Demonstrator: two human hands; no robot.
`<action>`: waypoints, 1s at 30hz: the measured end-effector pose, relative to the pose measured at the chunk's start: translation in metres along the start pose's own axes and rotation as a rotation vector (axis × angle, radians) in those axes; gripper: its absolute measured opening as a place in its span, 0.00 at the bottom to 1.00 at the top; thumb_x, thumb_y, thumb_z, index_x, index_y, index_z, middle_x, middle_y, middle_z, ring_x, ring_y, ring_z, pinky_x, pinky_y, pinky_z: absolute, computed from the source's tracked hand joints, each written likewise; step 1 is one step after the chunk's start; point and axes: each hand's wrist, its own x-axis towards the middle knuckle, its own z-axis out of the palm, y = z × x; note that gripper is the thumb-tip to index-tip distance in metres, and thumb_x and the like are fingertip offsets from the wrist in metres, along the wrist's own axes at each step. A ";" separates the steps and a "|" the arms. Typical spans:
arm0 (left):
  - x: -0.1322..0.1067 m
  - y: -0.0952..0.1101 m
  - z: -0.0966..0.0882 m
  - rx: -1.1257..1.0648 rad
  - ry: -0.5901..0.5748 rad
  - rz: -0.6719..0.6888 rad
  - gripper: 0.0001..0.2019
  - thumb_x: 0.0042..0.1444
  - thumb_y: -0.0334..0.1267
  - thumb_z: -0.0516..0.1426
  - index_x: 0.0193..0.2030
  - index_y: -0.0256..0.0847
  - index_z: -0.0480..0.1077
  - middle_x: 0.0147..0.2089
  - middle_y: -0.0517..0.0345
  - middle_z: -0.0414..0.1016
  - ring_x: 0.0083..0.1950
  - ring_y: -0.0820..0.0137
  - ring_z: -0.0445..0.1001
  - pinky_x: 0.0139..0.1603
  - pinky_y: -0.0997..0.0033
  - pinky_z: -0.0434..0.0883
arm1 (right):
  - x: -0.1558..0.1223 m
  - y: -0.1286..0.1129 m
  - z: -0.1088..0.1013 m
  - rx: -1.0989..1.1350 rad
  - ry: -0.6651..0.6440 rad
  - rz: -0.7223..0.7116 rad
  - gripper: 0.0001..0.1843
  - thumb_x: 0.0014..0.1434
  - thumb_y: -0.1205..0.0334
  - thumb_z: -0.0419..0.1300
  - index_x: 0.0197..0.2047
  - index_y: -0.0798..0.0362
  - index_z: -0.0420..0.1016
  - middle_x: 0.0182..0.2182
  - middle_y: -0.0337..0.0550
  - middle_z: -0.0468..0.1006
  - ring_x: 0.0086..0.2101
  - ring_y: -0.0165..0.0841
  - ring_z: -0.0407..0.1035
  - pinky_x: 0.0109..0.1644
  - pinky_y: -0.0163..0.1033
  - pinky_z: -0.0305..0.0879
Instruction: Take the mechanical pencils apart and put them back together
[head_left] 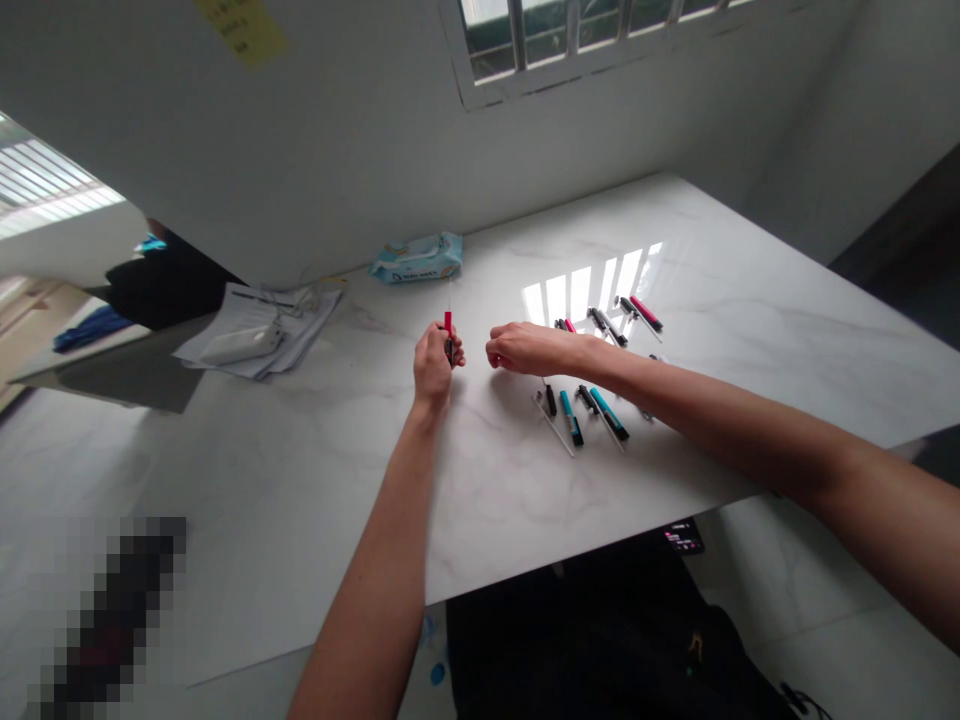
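My left hand [433, 362] is closed around a red and black pen barrel [448, 322], held upright above the marble-patterned table. A thin pale rod seems to rise from its top. To the right, my right hand [517, 347] has its fingers pinched together; a bit of red shows at the fingertips, but what it is I cannot make out. Around and beyond my right forearm lie pen parts: teal and black barrels [570, 415], black caps [550, 400], thin white refills [553, 427] and a pink-red barrel [645, 312]. My forearm hides some of them.
A light-blue wet wipes pack [418, 260] lies against the wall. Left of it are papers [300, 320] with a white device [241, 343] on top. The table's front edge [600, 543] runs above my lap, where a phone [684, 537] shows.
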 end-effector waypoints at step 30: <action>-0.007 -0.002 -0.003 0.138 -0.242 0.115 0.28 0.62 0.66 0.66 0.32 0.41 0.71 0.26 0.65 0.61 0.26 0.76 0.61 0.27 0.77 0.64 | 0.002 0.051 -0.041 1.229 0.628 0.184 0.23 0.48 0.58 0.81 0.46 0.52 0.82 0.43 0.44 0.88 0.43 0.33 0.82 0.46 0.37 0.80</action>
